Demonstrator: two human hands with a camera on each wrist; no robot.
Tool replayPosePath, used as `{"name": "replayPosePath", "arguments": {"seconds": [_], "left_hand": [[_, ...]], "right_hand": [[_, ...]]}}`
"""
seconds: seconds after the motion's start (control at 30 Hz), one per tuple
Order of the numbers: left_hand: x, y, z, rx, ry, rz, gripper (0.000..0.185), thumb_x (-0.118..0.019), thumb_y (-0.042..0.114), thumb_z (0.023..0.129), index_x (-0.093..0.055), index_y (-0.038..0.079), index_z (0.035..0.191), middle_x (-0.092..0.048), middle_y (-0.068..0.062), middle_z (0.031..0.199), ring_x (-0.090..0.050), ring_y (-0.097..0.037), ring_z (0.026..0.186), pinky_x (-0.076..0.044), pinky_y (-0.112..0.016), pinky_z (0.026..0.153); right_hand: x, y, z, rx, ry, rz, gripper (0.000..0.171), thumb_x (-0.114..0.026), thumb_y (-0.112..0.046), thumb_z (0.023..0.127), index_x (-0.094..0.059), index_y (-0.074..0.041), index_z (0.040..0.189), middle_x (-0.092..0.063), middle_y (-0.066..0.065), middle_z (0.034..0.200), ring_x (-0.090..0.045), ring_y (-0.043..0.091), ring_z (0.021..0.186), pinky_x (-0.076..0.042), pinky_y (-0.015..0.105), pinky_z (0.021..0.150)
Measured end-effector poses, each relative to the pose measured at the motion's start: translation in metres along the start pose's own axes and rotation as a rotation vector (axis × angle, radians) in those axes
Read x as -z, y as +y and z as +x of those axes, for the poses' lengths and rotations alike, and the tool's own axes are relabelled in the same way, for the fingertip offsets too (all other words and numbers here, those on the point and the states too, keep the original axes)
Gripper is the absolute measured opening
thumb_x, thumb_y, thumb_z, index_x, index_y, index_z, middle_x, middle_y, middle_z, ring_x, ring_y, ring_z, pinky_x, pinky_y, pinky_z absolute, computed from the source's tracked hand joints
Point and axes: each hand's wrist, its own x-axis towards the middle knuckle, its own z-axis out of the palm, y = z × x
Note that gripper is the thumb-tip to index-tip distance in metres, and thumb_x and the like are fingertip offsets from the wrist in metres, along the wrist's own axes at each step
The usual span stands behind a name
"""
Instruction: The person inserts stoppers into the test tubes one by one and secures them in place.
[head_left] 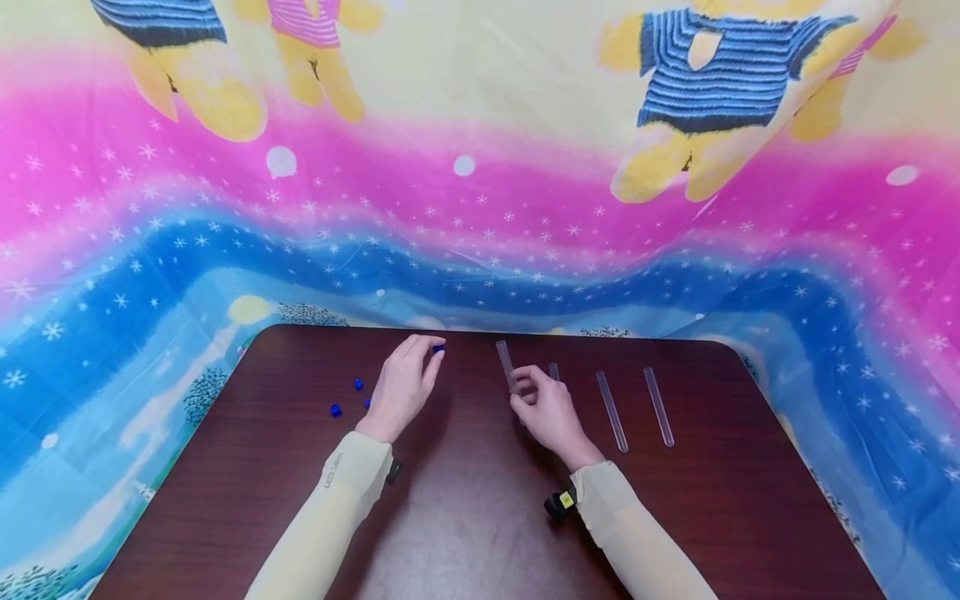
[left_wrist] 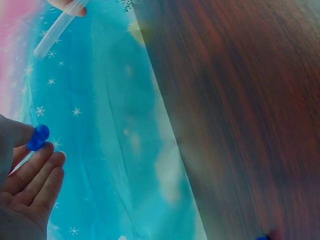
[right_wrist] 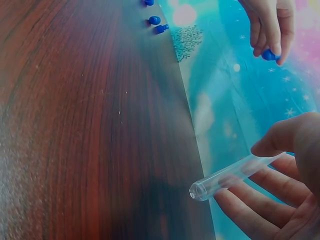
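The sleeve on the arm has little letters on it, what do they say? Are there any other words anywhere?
Left sleeve: small grey lettering runs along it, too small and blurred to read.
Yellow tag on the right wrist's device: no readable mark.
Patterned cloth, tubes and blue caps: no words or numbers.

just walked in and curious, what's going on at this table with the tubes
A person holds a clear tube in the right hand and pinches a small blue cap in the left hand. Three more tubes and three more blue caps lie on the dark wooden table.
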Motion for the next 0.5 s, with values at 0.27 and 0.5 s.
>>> {"name": "replayPosePath", "arguments": {"seconds": [0.27, 0.5], "left_hand": [[0.001, 0.006, 0.005, -0.008, 0.007, -0.007, 0.02, -0.067, 0.011, 0.1, -0.069, 0.004, 0.119, -0.069, -0.009, 0.112, -0.065, -0.024, 0.104, -0.054, -0.039, 0.092], [0.0, 0.01, 0.012, -0.016, 0.0, -0.019, 0.02, -0.065, 0.012, 0.101, -0.069, 0.003, 0.119, -0.07, -0.009, 0.113, -0.065, -0.024, 0.107, -0.053, -0.038, 0.093]], "right_hand": [[-0.002, -0.005, -0.001, 0.002, -0.021, 0.045, 0.032, -0.072, -0.002, 0.092, -0.065, -0.014, 0.12, -0.071, 0.006, 0.1, -0.07, 0.011, 0.075, -0.058, 0.031, 0.058], [-0.004, -0.006, -0.002, 0.0, -0.032, 0.062, 0.032, -0.073, -0.001, 0.092, -0.065, -0.014, 0.12, -0.071, 0.007, 0.099, -0.07, 0.012, 0.075, -0.058, 0.031, 0.058]]}}
